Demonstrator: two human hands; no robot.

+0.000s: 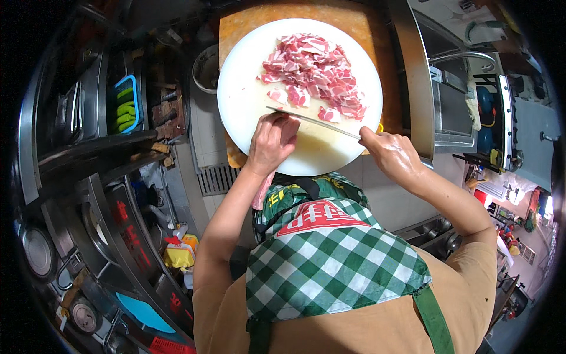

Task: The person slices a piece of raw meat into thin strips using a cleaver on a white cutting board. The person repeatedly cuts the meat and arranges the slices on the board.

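Observation:
A round white cutting board lies before me, with a heap of sliced raw meat, red with pale fat, on its far side. Several loose slices lie at the heap's near edge. My right hand grips a knife at the board's right rim; the handle is hidden in the fingers. The blade is seen nearly edge-on and points left. Behind it, my left hand presses with curled fingers on a long strip of meat, mostly covered by the hand. The strip's near end hangs past the board's rim beside my wrist.
Beneath the round board is a wooden board. A steel counter edge runs close on the right, with a faucet beyond. On the left stand a bucket and a blue basket of green vegetables. A floor drain grate lies below.

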